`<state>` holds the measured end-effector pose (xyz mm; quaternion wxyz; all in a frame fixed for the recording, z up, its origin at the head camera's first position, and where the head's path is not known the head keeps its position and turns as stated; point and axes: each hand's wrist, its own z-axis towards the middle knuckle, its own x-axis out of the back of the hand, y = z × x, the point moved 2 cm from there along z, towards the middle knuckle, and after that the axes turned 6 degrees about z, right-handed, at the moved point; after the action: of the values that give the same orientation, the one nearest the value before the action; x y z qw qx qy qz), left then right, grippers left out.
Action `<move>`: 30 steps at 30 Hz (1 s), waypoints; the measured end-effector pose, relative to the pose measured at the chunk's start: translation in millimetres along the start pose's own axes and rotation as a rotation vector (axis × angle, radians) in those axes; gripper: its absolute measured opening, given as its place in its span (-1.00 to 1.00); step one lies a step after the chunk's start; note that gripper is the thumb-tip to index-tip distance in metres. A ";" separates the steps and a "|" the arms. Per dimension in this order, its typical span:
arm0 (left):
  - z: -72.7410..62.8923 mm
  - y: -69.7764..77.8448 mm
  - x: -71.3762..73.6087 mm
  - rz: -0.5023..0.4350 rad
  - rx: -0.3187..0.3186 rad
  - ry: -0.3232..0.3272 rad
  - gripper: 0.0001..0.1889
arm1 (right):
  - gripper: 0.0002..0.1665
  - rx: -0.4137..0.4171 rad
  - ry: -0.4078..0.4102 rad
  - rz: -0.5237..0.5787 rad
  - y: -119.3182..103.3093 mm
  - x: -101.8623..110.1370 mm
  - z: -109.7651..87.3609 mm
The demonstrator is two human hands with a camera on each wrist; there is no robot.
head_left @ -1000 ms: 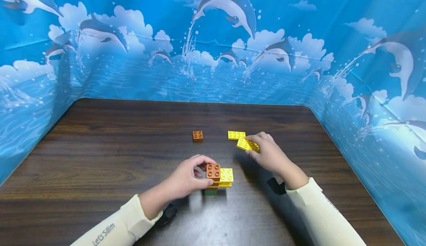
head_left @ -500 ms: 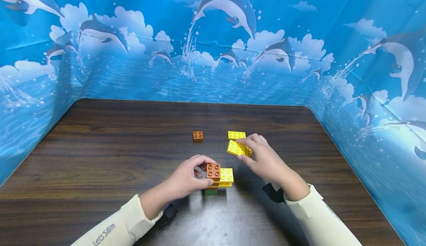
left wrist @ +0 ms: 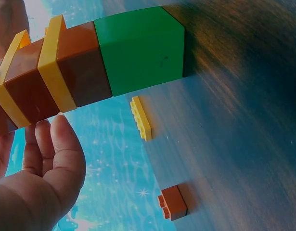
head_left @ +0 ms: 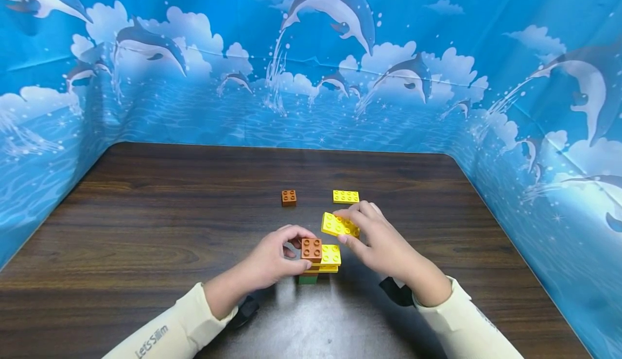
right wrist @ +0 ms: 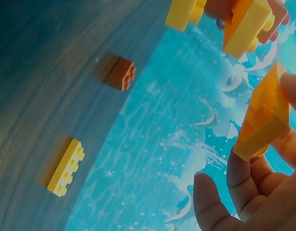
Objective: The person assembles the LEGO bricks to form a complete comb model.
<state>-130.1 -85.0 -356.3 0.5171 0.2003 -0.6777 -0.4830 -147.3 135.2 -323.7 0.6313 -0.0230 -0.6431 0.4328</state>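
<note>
Near the middle of the table stands a tower of toy building bricks, brown and yellow layers over a green block [left wrist: 140, 50]. My left hand [head_left: 269, 261] grips the tower's top brown brick [head_left: 311, 250] between thumb and fingers. Thin yellow bricks [head_left: 332, 254] jut out of the tower to the right. In the right hand [head_left: 386, 243], a flat yellow brick [head_left: 333, 224] is pinched between thumb and fingers, studs up. It is held behind the tower and slightly to its right, apart from it in the right wrist view. That view shows its hollow underside [right wrist: 261, 113].
A loose brown brick [head_left: 289, 198] lies farther back on the dark wooden table [head_left: 170, 213]. To its right lies another flat yellow brick [head_left: 345, 196], just beyond the right hand. A blue dolphin-print curtain [head_left: 311, 116] rises along the table's back and sides.
My right hand has brought the flat yellow brick left and toward me, away from the other yellow brick and closer to the tower. The left hand has stayed on the tower.
</note>
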 end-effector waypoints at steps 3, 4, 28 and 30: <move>0.3 -0.1 0.1 -0.001 0.006 -0.004 -0.62 | -0.47 0.019 -0.002 0.006 -2.3 -1.2 -0.9; 0.4 0.0 0.1 -0.002 0.008 -0.005 -0.62 | -0.47 0.025 -0.003 0.006 -2.8 -1.7 -1.1; -0.7 1.8 2.1 0.006 -0.015 -0.016 -0.56 | -0.50 0.174 -0.064 -0.110 -22.1 -9.9 -4.8; -0.7 1.1 2.0 0.007 -0.014 -0.017 -0.58 | -0.51 0.183 -0.067 -0.120 -22.8 -10.7 -4.3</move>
<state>-130.0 -86.3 -354.3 0.5145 0.1901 -0.6794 -0.4874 -129.7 117.1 -319.5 0.6338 0.0876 -0.6218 0.4517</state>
